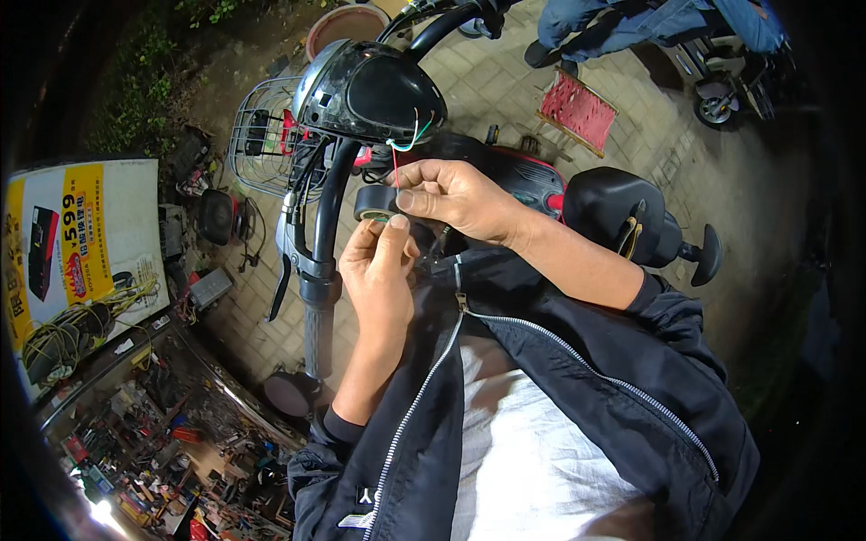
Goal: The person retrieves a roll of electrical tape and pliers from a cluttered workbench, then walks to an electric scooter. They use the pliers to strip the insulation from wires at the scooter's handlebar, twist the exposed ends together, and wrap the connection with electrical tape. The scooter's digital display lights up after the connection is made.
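Observation:
My left hand (372,279) is closed on a roll of black tape (375,197), its thumb and fingers at the lower edge. Just right of the roll, my right hand (460,200) pinches with thumb and forefinger where a thin red wire (395,168) comes down beside the tape. Whether it grips the wire's end, a strip of tape or both is hidden. That wire hangs from the black instrument housing (390,95) of an electric scooter, together with green and white wires (410,142).
Left of my hands runs the handlebar (334,203) with a grip and brake lever; a wire basket (266,135) is beyond it. Loose tools and parts (189,451) crowd the lower left below a yellow sign (68,234). A red stool (578,113) and a seated person's legs (631,27) are farther off.

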The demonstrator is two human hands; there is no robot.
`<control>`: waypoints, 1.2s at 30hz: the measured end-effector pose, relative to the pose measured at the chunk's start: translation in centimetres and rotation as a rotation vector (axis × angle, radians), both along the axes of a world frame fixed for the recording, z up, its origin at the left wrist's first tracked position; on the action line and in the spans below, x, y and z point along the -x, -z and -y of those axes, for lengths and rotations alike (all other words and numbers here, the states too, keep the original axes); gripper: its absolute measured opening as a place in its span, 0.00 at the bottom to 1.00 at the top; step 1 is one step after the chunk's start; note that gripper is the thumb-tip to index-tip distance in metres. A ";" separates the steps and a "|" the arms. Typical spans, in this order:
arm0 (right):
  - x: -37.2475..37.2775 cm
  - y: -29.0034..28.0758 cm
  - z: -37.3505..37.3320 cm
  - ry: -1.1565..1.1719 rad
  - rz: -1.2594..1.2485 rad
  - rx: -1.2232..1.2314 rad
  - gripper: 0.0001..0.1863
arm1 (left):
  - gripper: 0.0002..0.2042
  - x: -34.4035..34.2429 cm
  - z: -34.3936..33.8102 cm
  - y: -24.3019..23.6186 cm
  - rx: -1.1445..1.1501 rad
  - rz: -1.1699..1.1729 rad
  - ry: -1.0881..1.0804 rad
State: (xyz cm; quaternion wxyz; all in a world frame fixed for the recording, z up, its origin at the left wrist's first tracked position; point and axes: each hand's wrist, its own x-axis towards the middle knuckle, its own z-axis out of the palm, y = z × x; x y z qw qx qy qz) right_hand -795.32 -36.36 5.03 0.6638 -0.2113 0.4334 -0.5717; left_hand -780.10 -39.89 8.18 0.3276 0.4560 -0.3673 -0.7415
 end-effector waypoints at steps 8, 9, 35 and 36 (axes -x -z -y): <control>2.0 0.7 -1.2 -0.046 -0.285 0.168 0.27 | 0.05 -0.2 1.3 1.9 0.162 0.151 0.110; 2.0 0.6 -1.2 -0.037 -0.327 0.173 0.26 | 0.05 -0.1 1.3 2.0 0.137 0.110 0.068; 2.4 -2.5 -1.7 -0.278 -1.117 0.259 0.27 | 0.04 2.1 4.9 1.9 0.105 0.136 0.300; 2.4 -2.5 -1.6 -0.283 -1.151 0.258 0.26 | 0.04 2.4 4.6 1.9 0.108 0.114 0.270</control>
